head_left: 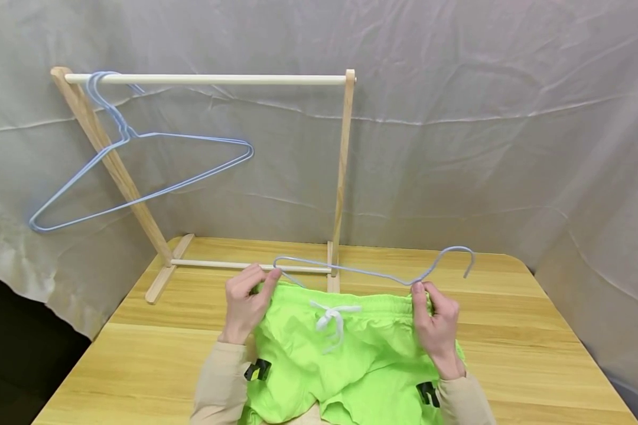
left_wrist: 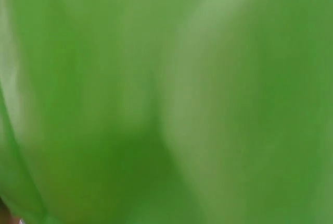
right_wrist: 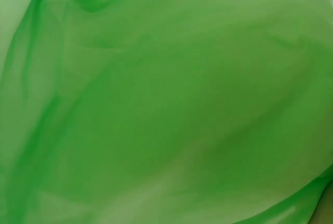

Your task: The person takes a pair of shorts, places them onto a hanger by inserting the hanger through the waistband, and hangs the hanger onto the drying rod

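Observation:
Bright green shorts (head_left: pixel 345 354) with a white drawstring bow (head_left: pixel 331 319) are held up by the waistband above the table. My left hand (head_left: pixel 247 301) pinches the waistband's left end, its fingertips close to the rounded end of a light blue wire hanger (head_left: pixel 361 271). On the other side, my right hand (head_left: pixel 437 319) grips the waistband and the hanger near its neck. The hook points to the right, and the hanger's lower part is hidden behind or inside the shorts. Green fabric (left_wrist: pixel 114 78) fills the left wrist view, blurred; the right wrist view also shows green fabric (right_wrist: pixel 166 99).
Behind the shorts, at the left, stands a wooden rack (head_left: pixel 342 171) with a pale top rail (head_left: pixel 218 79). More light blue hangers (head_left: pixel 191 137) hang at the rail's left end. The wooden table (head_left: pixel 531 354) meets grey cloth walls (head_left: pixel 484 165) at the back and right.

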Available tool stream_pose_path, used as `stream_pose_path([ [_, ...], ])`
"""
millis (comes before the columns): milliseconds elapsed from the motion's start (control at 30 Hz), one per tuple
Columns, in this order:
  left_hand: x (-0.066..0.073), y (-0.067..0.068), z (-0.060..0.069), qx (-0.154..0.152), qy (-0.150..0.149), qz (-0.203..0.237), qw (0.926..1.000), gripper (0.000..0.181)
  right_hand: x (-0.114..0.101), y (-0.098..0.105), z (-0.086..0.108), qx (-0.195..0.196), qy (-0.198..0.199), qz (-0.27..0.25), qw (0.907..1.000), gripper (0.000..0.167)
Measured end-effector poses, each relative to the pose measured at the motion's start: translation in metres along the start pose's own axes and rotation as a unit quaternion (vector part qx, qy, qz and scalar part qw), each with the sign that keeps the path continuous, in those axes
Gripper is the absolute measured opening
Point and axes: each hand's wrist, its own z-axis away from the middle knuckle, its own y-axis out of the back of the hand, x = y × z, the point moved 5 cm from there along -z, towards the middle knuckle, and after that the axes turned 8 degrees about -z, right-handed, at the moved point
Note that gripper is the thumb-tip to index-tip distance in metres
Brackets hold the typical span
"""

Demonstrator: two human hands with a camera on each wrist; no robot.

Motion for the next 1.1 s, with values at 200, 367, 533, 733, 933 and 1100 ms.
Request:
stream_pose_path([
  [200,0.007,0.007,-0.003,0.104,-0.032,-0.019,0.9939,0.065,0.002,-0.005,0.003,-0.046,-0.008,-0.015,0.9988,0.027],
  [367,0.009,0.011,-0.003,0.130,-0.032,-0.022,0.9908,0.067,0.003,-0.009,0.005,-0.079,-0.022,-0.019,0.9964,0.030],
  [533,0.010,0.010,-0.006,0.097,-0.033,-0.017,0.9946,0.066,0.005,-0.011,0.006,-0.114,-0.038,-0.019,0.9925,0.030],
  [733,0.009,0.003,-0.006,0.027,-0.032,-0.009,0.9991,0.063,0.004,-0.018,0.009,-0.164,-0.035,-0.033,0.9852,0.031],
  [933,0.011,-0.007,-0.003,-0.050,-0.010,-0.033,0.9982,0.062,0.001,-0.024,0.010,-0.186,-0.028,-0.044,0.9811,0.031],
  [1100,0.016,-0.016,-0.001,-0.098,-0.003,-0.062,0.9933,0.061,-0.001,-0.027,0.011,-0.206,-0.043,-0.040,0.9769,0.025],
])
